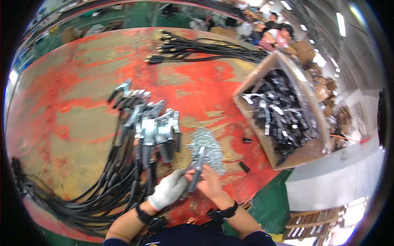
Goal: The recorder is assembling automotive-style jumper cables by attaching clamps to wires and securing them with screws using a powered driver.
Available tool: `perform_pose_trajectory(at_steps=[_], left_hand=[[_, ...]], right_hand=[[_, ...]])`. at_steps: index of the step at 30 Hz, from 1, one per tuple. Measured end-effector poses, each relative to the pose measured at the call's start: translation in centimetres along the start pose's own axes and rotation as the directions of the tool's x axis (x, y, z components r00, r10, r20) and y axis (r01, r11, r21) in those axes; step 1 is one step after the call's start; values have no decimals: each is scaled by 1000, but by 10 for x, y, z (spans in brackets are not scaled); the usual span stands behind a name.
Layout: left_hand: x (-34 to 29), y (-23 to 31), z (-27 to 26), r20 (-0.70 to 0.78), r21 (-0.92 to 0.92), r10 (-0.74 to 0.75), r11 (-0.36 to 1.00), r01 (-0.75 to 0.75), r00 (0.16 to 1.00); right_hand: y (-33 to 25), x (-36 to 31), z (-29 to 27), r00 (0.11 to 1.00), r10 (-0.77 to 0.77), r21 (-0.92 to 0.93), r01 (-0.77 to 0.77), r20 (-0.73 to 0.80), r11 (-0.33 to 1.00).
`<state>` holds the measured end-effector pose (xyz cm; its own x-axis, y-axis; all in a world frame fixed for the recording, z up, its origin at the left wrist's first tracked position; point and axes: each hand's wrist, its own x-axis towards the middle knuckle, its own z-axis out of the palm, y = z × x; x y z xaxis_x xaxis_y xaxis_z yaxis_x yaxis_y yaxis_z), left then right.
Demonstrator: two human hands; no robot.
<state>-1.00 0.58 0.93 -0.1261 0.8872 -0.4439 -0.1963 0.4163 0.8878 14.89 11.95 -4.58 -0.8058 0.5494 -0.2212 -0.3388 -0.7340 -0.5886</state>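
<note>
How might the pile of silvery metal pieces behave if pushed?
The metal pieces would probably scatter, since they lie loosely heaped. They may slide, given their shiny surfaces. Each is likely light, being tiny compared with the gloved left hand.

The right hand (211, 184) is holding a black-and-silver clamp (198, 172); the gloved left hand (169, 190) is sitting right beside it, contact unclear. 2 short black pieces (244, 166) are lying between a heap of small metal parts (208, 143) and an open carton (305, 151).
</note>
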Motion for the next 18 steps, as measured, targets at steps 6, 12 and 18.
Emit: perform_pose_trajectory(at_steps=[6, 12, 18], left_hand=[[-7, 10, 0, -103, 53, -9, 999, 14, 995], [7, -19, 3, -109, 101, 162, 983, -152, 981], [6, -17, 5, -69, -2, 61, 998, -61, 996]], right_hand=[[-2, 12, 29, 807, -398, -898, 362, 436, -250], [-5, 10, 25, 910, -342, -968, 250, 236, -2], [-10, 10, 28, 908, -318, -955, 296, 273, 25]])
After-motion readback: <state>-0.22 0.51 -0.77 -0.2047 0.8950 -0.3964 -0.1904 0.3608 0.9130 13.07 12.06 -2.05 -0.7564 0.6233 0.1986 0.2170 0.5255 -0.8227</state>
